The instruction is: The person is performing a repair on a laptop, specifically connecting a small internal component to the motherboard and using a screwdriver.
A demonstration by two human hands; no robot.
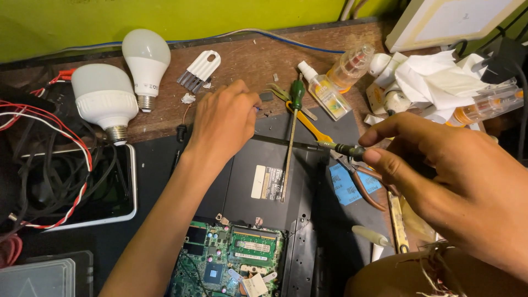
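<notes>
An opened black laptop (275,187) lies upside down on the wooden bench, its green circuit board (225,258) exposed at the near edge. My left hand (225,124) reaches to the laptop's far edge, fingertips pinched together on something small that I cannot make out. My right hand (440,170) holds a slim dark screwdriver (341,147) by its handle, tip pointing left above the laptop's right side. A green-handled screwdriver (294,118) lies across the laptop's battery area.
Two white bulbs (107,99) and a white plastic comb-like part (201,69) lie at the back left. Small bottles (327,93), crumpled tissue (434,77), brown-handled pliers (366,190) and a yellow tool (311,124) crowd the right. Tangled wires (49,159) and a tablet (118,187) sit left.
</notes>
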